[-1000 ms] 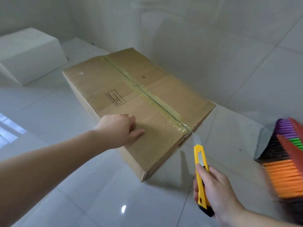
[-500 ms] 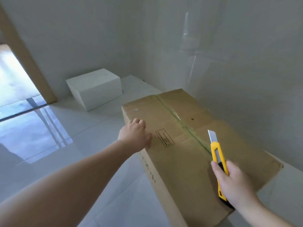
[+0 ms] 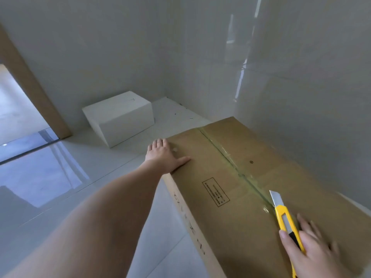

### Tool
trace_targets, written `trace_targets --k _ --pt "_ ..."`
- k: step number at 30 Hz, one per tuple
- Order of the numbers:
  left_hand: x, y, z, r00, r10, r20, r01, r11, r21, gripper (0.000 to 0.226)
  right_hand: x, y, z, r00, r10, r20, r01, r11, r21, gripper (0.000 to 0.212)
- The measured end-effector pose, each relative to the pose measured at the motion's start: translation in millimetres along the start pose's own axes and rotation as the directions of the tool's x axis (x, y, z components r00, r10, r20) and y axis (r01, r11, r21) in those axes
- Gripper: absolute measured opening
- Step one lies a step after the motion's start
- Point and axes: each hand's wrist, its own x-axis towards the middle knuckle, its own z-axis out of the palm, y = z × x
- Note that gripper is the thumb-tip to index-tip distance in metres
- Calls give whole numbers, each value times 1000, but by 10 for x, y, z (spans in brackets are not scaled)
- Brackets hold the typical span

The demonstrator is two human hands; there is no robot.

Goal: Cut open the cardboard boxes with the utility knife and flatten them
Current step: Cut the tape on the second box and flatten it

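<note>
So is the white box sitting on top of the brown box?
No, the white box sits on the floor by the wall, apart from the brown box.

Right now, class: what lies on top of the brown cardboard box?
On the brown cardboard box: the flat left hand, clear tape along its seam, a printed label. Its contents stay hidden.

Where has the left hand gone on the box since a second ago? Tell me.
Yes: the left hand moved along the box toward its far corner, past the printed label.
</note>
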Motion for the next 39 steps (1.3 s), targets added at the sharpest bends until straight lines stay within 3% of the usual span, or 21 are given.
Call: trace_targets --k 1,5,9,14,21,25,30,34,39 --pt "59 3 -12 1000 -22 10 23 1000 -11 127 -13 -11 -10 1000 -2 -4 2 1000 4 49" --pt "221 -29 -10 997 -23 68 26 999 -43 134 -39 -21 -26 999 35 -15 -36 999 -37 9" --pt "205 -69 36 998 -32 53 38 993 -112 128 -23 14 12 999 52 -15 -53 997 -63 24" --pt "102 -101 25 997 -50 57 55 994 -98 127 -90 10 22 999 19 -34 -23 994 -108 28" --pt "-490 -423 92 984 -178 30 180 981 -76 127 -184 -61 18 1000 7 5 -6 979 -206 38" --pt "-1070 -638 104 953 -298 44 300 952 -50 133 -147 -214 -18 998 -64 30 69 962 -265 39" --pt "-1887 -764 110 881 -455 127 463 886 -39 137 -147 -506 -13 970 -232 65 239 962 -135 48" --pt "-2210 -889 82 863 -484 146 502 856 -122 125 -197 -728 22 903 -420 90 429 891 -148 38" --pt "-1996 -896 -11 868 -478 136 488 770 -410 69 -203 -941 31 826 -542 152 562 814 -149 31"
